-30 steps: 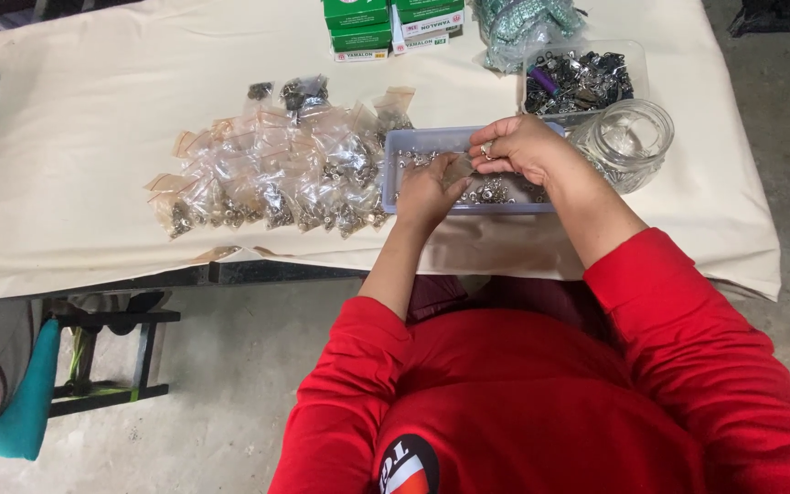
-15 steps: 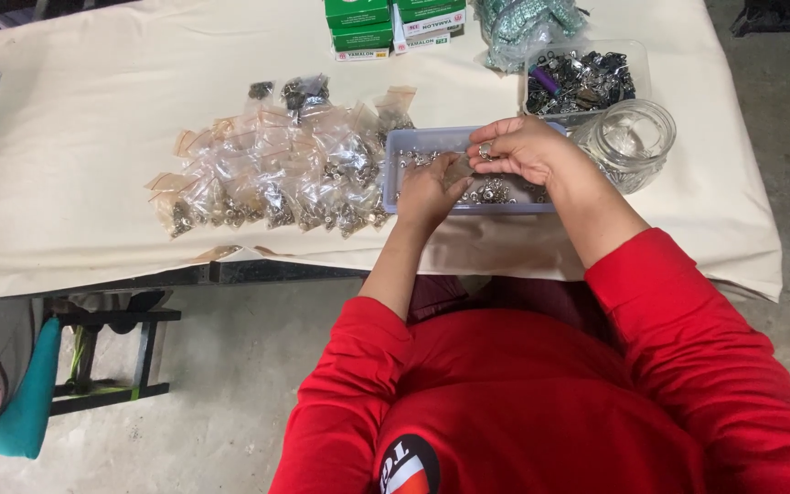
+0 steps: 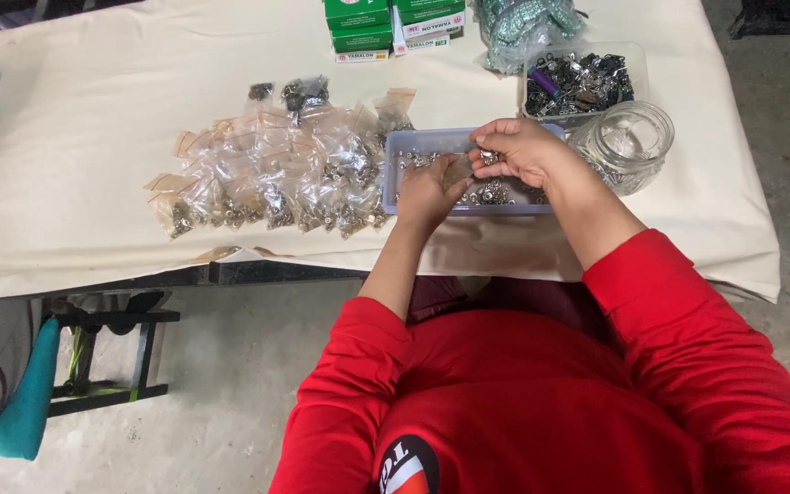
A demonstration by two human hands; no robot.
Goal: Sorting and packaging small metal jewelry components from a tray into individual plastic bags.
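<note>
Both hands over grey tray (image 3: 395, 174), frame centre: left hand (image 3: 429, 190) and right hand (image 3: 516, 149) fingers pinch a small clear bag (image 3: 458, 168); filled bags (image 3: 276, 178) left, glass jar (image 3: 631, 142) right

A table (image 3: 93, 165) under a cream cloth fills the upper frame. On it lie a heap of small clear bags (image 3: 267, 178) at centre, a grey tray (image 3: 404, 146) right of them, a glass jar (image 3: 628, 142), a clear tub (image 3: 582, 82), green boxes (image 3: 358, 23) at the top, and a bubble-wrapped bundle (image 3: 523, 23).
</note>
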